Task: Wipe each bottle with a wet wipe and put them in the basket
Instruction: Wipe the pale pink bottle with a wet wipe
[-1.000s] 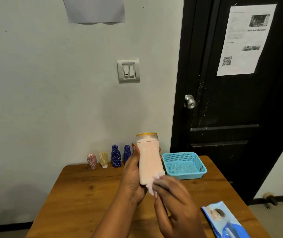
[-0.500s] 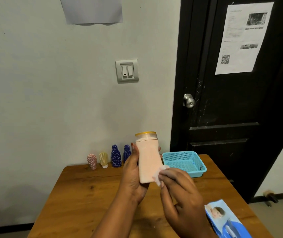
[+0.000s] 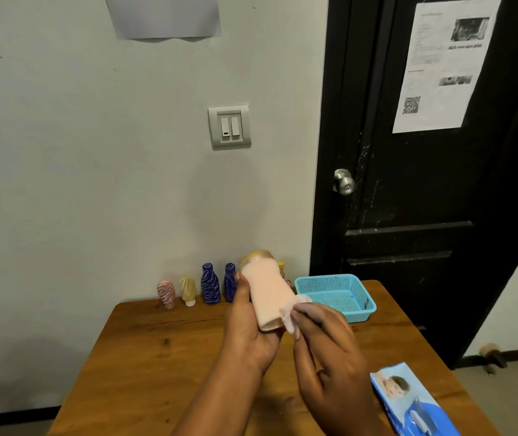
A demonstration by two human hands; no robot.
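Observation:
My left hand (image 3: 248, 328) grips a pale pink bottle (image 3: 265, 292) with a yellow cap, held above the table and tilted with its cap leaning away to the left. My right hand (image 3: 330, 357) pinches a white wet wipe (image 3: 292, 313) against the bottle's lower right side. A light blue plastic basket (image 3: 334, 297) sits on the table just right of the bottle, with nothing visible inside. Along the wall stand a pink striped bottle (image 3: 166, 294), a yellow one (image 3: 187, 291) and two dark blue ones (image 3: 210, 283), (image 3: 229, 281). A small yellow cap (image 3: 281, 265) peeks out behind the held bottle.
The wooden table (image 3: 157, 357) stands against a grey wall. A blue wet-wipe pack (image 3: 408, 401) lies at the table's near right corner. A black door (image 3: 424, 199) with a metal knob stands behind the basket.
The pink bottle has tipped from upright to leaning left and sunk lower. My right hand with the wipe has slid along the bottle's lower right side.

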